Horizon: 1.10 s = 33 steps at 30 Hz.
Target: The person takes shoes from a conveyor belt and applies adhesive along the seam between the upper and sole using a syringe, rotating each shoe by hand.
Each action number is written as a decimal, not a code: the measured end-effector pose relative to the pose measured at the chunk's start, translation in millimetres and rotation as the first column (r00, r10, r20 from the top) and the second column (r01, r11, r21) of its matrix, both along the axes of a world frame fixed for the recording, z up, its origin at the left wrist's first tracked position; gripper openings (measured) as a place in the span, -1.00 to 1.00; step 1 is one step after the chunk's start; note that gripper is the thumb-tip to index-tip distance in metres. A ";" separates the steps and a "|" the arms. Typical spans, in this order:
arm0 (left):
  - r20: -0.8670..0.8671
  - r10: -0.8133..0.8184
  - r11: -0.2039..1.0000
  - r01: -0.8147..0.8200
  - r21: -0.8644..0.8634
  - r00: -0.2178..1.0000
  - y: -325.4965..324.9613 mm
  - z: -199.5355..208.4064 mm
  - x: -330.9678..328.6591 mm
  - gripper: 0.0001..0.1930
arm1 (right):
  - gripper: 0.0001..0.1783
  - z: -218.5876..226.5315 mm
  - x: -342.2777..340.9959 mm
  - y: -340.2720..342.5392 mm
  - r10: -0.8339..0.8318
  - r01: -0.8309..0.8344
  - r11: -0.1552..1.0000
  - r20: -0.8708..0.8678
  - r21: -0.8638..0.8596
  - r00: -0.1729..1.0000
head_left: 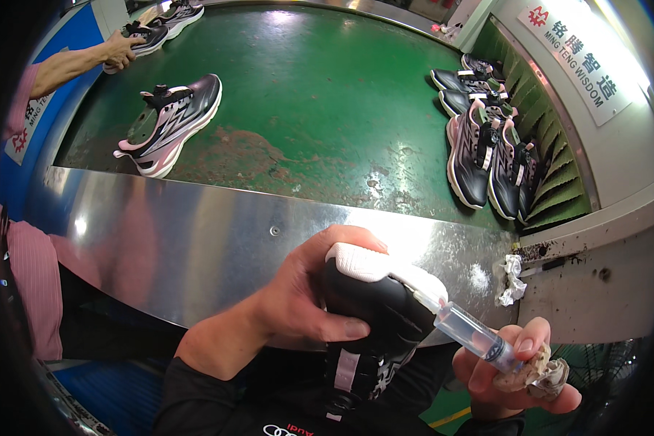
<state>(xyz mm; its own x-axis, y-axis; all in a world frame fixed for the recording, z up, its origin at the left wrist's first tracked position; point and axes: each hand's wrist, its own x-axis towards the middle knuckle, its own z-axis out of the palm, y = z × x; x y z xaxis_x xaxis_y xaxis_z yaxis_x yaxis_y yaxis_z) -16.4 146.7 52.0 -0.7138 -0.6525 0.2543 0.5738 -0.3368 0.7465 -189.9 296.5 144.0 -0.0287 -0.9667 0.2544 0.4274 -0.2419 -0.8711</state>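
My left hand [292, 292] is closed round the toe end of a black sneaker [378, 305] with a white sole and a pink tongue tab. I hold the shoe in front of my body, toe pointing away from me. In my right hand [512, 363] is a clear plastic syringe [466, 328], tilted toward the shoe. Its narrow tip meets the seam between the white sole and the black upper, on the shoe's right side. A crumpled piece of beige tissue [551, 378] is gripped against the syringe's rear end by the same fingers. The plunger is mostly hidden.
Past a metal ledge [218, 240] lies a green conveyor belt [305, 94] with one pink-and-black sneaker [171, 123] at left. Several sneakers [472, 156] cluster at right beside a flap curtain [559, 152]. Crumpled white paper [512, 280] lies on the ledge. A co-worker's hand [122, 49] touches a shoe at far left.
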 end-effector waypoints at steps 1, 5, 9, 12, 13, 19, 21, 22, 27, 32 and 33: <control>0.002 -0.003 1.000 0.003 0.001 1.000 0.7 0.3 0.2 -0.26 | -0.25 -1.6 0.0 0.3 -0.003 0.003 1.000 0.002 0.001 1.000; 0.017 0.019 0.998 -0.020 0.054 1.000 -0.7 -2.0 -0.5 -0.25 | -0.23 -7.1 -1.3 3.0 -0.029 0.029 1.000 0.017 -0.003 0.999; 0.014 0.094 0.992 -0.092 -0.090 0.995 -9.3 -10.4 -4.3 -0.23 | -0.49 -7.6 -7.8 10.6 -0.043 0.042 0.995 0.005 0.094 0.999; 0.068 0.149 0.985 -0.142 -0.100 0.986 -14.4 -15.2 -2.1 -0.23 | -0.71 -15.2 -11.3 14.5 -0.088 0.091 0.987 -0.026 0.134 0.996; 0.088 0.165 0.985 -0.159 -0.073 0.982 -13.9 -16.4 -2.0 -0.23 | -0.72 -18.5 -12.3 15.1 -0.102 0.101 0.985 0.002 0.137 0.995; 0.034 0.028 0.988 -0.032 0.151 0.999 -23.7 -20.8 1.2 -0.22 | -0.73 -38.3 -17.8 17.4 -0.105 0.100 0.987 0.029 0.124 0.994; 0.015 -0.068 0.981 0.064 0.180 0.998 -27.3 -21.8 -2.0 -0.25 | -0.65 -42.6 -18.6 18.3 -0.111 0.107 0.986 0.022 0.128 0.994; 0.035 -0.052 0.983 0.045 0.178 0.998 -26.3 -21.2 -3.2 -0.26 | -0.57 -44.9 -18.4 19.2 -0.116 0.111 0.988 0.038 0.106 0.993; 0.045 0.015 0.968 -0.026 0.250 0.999 -24.2 -20.5 -6.2 -0.27 | -0.16 -61.1 -18.0 22.2 -0.140 0.133 0.989 0.091 0.070 0.986; 0.053 0.100 0.930 -0.112 0.350 0.994 -19.9 -21.2 -7.9 -0.27 | -0.07 -76.6 -20.6 25.1 -0.146 0.144 0.989 0.135 0.029 0.980; 0.061 0.095 0.929 -0.110 0.354 0.994 -20.1 -22.0 -8.4 -0.27 | -0.07 -78.6 -21.1 26.1 -0.137 0.134 0.991 0.145 0.026 0.980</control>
